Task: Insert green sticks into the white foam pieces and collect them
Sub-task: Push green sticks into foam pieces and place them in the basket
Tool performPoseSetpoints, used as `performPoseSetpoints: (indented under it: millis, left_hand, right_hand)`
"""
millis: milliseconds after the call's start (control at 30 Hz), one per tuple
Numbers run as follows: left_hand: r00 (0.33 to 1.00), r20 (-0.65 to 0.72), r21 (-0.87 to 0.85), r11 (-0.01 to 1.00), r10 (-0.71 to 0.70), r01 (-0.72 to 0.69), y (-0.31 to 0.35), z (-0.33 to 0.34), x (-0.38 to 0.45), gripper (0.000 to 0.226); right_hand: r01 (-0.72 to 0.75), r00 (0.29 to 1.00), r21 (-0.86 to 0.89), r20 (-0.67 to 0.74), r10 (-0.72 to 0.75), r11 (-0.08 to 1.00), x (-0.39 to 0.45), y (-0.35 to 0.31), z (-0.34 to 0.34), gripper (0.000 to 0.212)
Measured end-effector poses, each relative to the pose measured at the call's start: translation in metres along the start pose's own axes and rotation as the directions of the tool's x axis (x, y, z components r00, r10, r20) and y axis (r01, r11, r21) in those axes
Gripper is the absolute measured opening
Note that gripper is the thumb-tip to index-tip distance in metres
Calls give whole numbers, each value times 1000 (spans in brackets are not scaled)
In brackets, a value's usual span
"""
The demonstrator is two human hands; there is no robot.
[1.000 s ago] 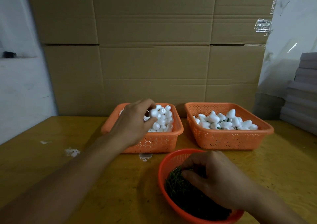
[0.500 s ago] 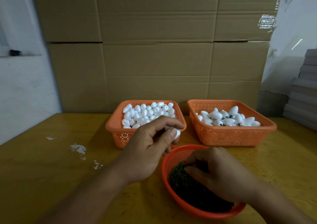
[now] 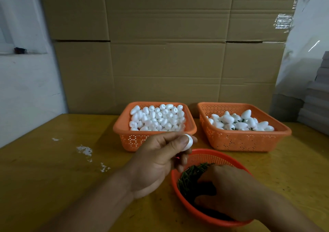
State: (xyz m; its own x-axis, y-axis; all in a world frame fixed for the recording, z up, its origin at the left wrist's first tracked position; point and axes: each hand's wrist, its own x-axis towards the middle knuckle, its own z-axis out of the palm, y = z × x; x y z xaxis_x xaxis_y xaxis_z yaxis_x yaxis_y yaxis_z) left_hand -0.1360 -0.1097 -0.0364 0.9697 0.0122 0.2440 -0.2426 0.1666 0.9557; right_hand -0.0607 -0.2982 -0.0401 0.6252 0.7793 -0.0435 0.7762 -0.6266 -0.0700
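My left hand [image 3: 158,162] pinches a white foam piece [image 3: 188,142] between thumb and fingertips, held above the near rim of the round orange bowl [image 3: 204,157]. My right hand [image 3: 229,190] reaches down into that bowl, its fingers curled among the green sticks [image 3: 190,176]; whether it holds a stick is hidden. Behind, the left orange basket [image 3: 122,123] is full of plain white foam pieces [image 3: 156,118]. The right orange basket [image 3: 249,139] holds foam pieces with green sticks in them [image 3: 236,123].
All three containers stand on a yellow wooden table [image 3: 53,178] with white foam crumbs [image 3: 85,150] at the left. Large cardboard boxes [image 3: 163,53] form a wall behind the baskets. A stack of grey boards [image 3: 318,98] stands at the right edge.
My left hand lifted a foam piece out of the left basket and drew it back over the round bowl. My right hand stayed in the bowl among the sticks.
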Motion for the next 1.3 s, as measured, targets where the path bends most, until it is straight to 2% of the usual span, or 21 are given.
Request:
performPoseSetpoints:
  millis: [167, 400, 667, 733, 800, 867, 967, 1067, 1167, 1300]
  left_hand:
    - [998, 19, -198, 978, -62, 64, 3, -1, 0, 23]
    - [990, 81, -299, 945, -114, 134, 0, -4, 2, 26]
    - [986, 72, -274, 947, -153, 167, -3, -6, 3, 36]
    - [986, 57, -269, 948, -159, 169, -3, -5, 3, 38]
    - [984, 34, -265, 948, -172, 175, -3, -4, 3, 39]
    - [982, 12, -265, 946, -188, 184, -2, -4, 3, 40]
    - [978, -18, -271, 943, -207, 194, -2, -2, 3, 41]
    - [975, -40, -269, 942, -219, 201, -2, -1, 3, 41]
    - [973, -48, -257, 944, -228, 208, -2, 1, 2, 41]
    - [973, -56, -220, 954, -223, 205, -2, 4, 1, 44]
  right_hand:
    - [-8, 1000, 19, -4, 8, 1000, 3, 1, 2, 29]
    - [-96, 993, 106, -62, 103, 990, 6, 4, 4, 26]
    - [-185, 977, 298, -49, 208, 937, 7, 10, -2, 19]
    - [-183, 972, 361, -75, 224, 914, 7, 13, -4, 23]
    - [-122, 963, 449, -160, 215, 885, 6, 15, -6, 26]
    - [23, 937, 595, -292, 189, 804, 4, 13, -10, 33]
    - [286, 864, 781, -461, 203, 555, 0, 6, -14, 42]
    - [458, 810, 814, -547, 209, 357, -3, -3, -15, 28]
    - [525, 808, 825, -560, 180, 210, -3, -11, -14, 16]
    - [540, 806, 826, -563, 185, 161, -2, -16, -8, 18]
